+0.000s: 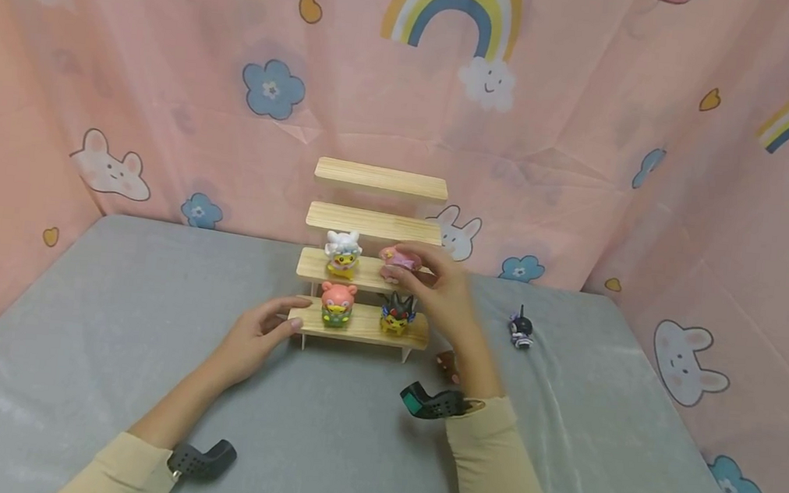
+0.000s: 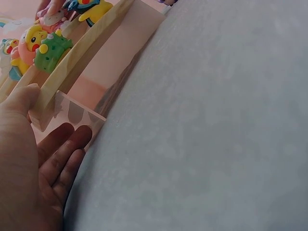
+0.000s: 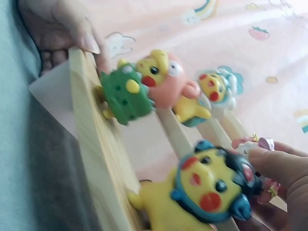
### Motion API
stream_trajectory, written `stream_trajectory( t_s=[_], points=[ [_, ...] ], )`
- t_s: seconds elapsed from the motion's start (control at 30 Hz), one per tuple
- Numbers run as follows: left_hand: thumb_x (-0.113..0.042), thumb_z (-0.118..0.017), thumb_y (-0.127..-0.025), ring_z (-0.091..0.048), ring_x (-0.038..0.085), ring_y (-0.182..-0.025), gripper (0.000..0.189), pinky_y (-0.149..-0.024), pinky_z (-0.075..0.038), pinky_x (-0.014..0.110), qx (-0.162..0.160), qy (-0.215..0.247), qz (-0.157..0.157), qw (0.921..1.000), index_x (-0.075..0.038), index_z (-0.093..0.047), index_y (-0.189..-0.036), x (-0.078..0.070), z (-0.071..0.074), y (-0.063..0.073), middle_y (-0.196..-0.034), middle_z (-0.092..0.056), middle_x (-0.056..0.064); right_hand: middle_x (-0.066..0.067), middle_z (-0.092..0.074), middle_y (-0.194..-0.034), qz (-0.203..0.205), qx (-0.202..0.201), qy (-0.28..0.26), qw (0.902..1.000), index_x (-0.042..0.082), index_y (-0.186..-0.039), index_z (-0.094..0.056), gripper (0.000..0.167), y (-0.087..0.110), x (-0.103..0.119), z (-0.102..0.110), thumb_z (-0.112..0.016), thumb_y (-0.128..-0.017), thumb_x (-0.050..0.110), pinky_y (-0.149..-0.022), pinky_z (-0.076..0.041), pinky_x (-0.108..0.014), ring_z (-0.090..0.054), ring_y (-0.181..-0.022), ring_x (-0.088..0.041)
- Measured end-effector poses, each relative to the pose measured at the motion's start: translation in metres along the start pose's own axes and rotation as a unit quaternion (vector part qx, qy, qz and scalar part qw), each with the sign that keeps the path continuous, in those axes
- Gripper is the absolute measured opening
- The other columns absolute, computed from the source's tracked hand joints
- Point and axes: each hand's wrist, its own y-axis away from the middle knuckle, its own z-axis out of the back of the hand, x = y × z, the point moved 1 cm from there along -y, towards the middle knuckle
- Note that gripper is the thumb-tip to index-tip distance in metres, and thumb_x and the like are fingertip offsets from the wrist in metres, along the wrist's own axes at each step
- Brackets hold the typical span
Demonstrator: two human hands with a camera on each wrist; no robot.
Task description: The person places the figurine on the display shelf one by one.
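Observation:
A tiered wooden display stand [image 1: 375,221] with clear supports stands on the table. My left hand [image 1: 252,341] grips the left end of its lowest shelf, thumb on the wood and fingers below, beside the clear support [image 2: 72,108]. At the right side of the second shelf up, my right hand [image 1: 445,294] pinches a small pink figurine [image 1: 399,261] between thumb and fingers, which partly cover it. Left of it sits a white-hooded yellow figurine [image 1: 342,256]. The lowest shelf bears a pink-hooded figurine [image 1: 337,306] in green and a black-hooded yellow one [image 1: 398,316].
A small black-and-purple figurine [image 1: 520,329] stands on the grey tablecloth [image 1: 321,444] to the right. A brown object [image 1: 448,365] lies partly hidden by my right forearm. Behind the stand hangs a pink printed curtain [image 1: 171,62].

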Motion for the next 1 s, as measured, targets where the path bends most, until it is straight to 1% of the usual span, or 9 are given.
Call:
stream_trajectory(
  t_s=[0.17, 0.23, 0.4, 0.53, 0.63, 0.77, 0.83, 0.9, 1.0],
  points=[
    [-0.024, -0.059, -0.103, -0.07, 0.029, -0.109, 0.036, -0.086, -0.053, 0.026, -0.001, 0.0, -0.002, 1.0, -0.012, -0.061, -0.137, -0.002, 0.001, 0.0, -0.142, -0.06, 0.015, -0.007, -0.066, -0.128, 0.006, 0.006, -0.002, 1.0, 0.013, -0.126, -0.069, 0.032, 0.0, 0.003, -0.004, -0.073, -0.094, 0.015, -0.095, -0.057, -0.039, -0.062, -0.119, -0.021],
    [-0.024, -0.059, -0.103, -0.069, 0.029, -0.108, 0.036, -0.086, -0.053, 0.026, -0.001, -0.001, -0.003, 1.0, -0.012, -0.061, -0.137, -0.002, 0.001, 0.0, -0.142, -0.06, 0.015, -0.008, -0.066, -0.13, 0.003, 0.002, 0.008, 1.0, 0.012, -0.127, -0.068, 0.033, 0.001, 0.004, -0.003, -0.072, -0.095, 0.015, -0.095, -0.057, -0.041, -0.062, -0.12, -0.024],
    [-0.024, -0.06, -0.103, -0.069, 0.029, -0.109, 0.037, -0.087, -0.053, 0.027, 0.001, -0.005, -0.001, 1.0, -0.012, -0.061, -0.137, -0.001, 0.001, 0.001, -0.143, -0.06, 0.015, -0.011, -0.064, -0.136, -0.001, -0.026, 0.037, 0.999, 0.008, -0.129, -0.067, 0.034, 0.003, 0.008, 0.007, -0.071, -0.095, 0.013, -0.097, -0.055, -0.048, -0.065, -0.12, -0.03],
    [-0.025, -0.06, -0.103, -0.07, 0.029, -0.108, 0.036, -0.087, -0.054, 0.026, 0.002, -0.005, 0.0, 1.0, -0.013, -0.061, -0.137, 0.001, 0.001, 0.001, -0.142, -0.061, 0.014, -0.012, -0.065, -0.135, 0.01, -0.051, 0.046, 0.9976, 0.006, -0.128, -0.067, 0.033, 0.007, 0.016, 0.018, -0.07, -0.096, 0.011, -0.096, -0.055, -0.05, -0.066, -0.118, -0.031],
    [-0.024, -0.06, -0.103, -0.07, 0.029, -0.109, 0.036, -0.087, -0.054, 0.025, 0.006, 0.001, -0.002, 1.0, -0.012, -0.061, -0.137, 0.001, -0.001, 0.001, -0.142, -0.061, 0.015, -0.011, -0.065, -0.134, 0.016, -0.059, 0.042, 0.9973, 0.005, -0.127, -0.067, 0.032, 0.011, 0.025, 0.025, -0.07, -0.096, 0.011, -0.095, -0.056, -0.043, -0.066, -0.117, -0.028],
    [-0.023, -0.059, -0.103, -0.07, 0.026, -0.109, 0.036, -0.086, -0.054, 0.024, 0.006, 0.01, -0.002, 0.9999, -0.011, -0.061, -0.137, 0.0, -0.002, 0.002, -0.142, -0.061, 0.015, -0.009, -0.064, -0.135, 0.02, -0.052, 0.027, 0.9981, 0.003, -0.126, -0.068, 0.03, 0.017, 0.038, 0.032, -0.069, -0.096, 0.009, -0.093, -0.054, -0.027, -0.064, -0.116, -0.023],
    [-0.023, -0.059, -0.103, -0.07, 0.024, -0.107, 0.035, -0.085, -0.053, 0.024, 0.001, 0.01, -0.001, 0.9999, -0.012, -0.061, -0.137, -0.001, -0.001, 0.001, -0.141, -0.061, 0.014, -0.01, -0.065, -0.135, 0.019, -0.048, 0.027, 0.9983, 0.002, -0.126, -0.067, 0.03, 0.019, 0.042, 0.035, -0.067, -0.097, 0.008, -0.092, -0.053, -0.022, -0.064, -0.116, -0.023],
    [-0.023, -0.06, -0.103, -0.069, 0.022, -0.106, 0.035, -0.085, -0.053, 0.024, -0.002, 0.009, 0.001, 1.0, -0.013, -0.061, -0.137, -0.001, -0.001, 0.001, -0.141, -0.061, 0.013, -0.011, -0.065, -0.134, 0.013, -0.046, 0.04, 0.9981, 0.003, -0.128, -0.066, 0.031, 0.023, 0.045, 0.039, -0.067, -0.097, 0.009, -0.092, -0.051, -0.018, -0.065, -0.117, -0.024],
    [-0.024, -0.06, -0.103, -0.069, 0.023, -0.106, 0.036, -0.084, -0.053, 0.025, -0.001, 0.007, 0.005, 1.0, -0.014, -0.062, -0.137, -0.002, 0.001, 0.0, -0.142, -0.061, 0.013, -0.013, -0.065, -0.133, 0.003, -0.044, 0.066, 0.9968, 0.006, -0.131, -0.064, 0.034, 0.031, 0.049, 0.045, -0.067, -0.098, 0.01, -0.093, -0.05, -0.017, -0.066, -0.116, -0.025]
  ],
)
